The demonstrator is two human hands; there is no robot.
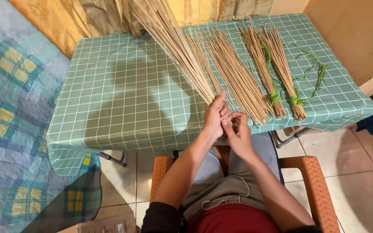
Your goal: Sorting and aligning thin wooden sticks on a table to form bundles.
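Sticks [182, 51] gripped at lower ends by left hand [214, 116] — tops cut off; right hand [238, 131] pinching, contents unclear.

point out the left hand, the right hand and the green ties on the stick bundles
left hand [215, 115], head view, back of the hand, gripping the big stick bundle
right hand [239, 133], head view, back of the hand
green ties [274, 97], head view, knot on the left tied bundle

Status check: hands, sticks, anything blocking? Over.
Left hand grips stick bundle. Right hand pinches at its base. Two tied bundles lie clear, right side.
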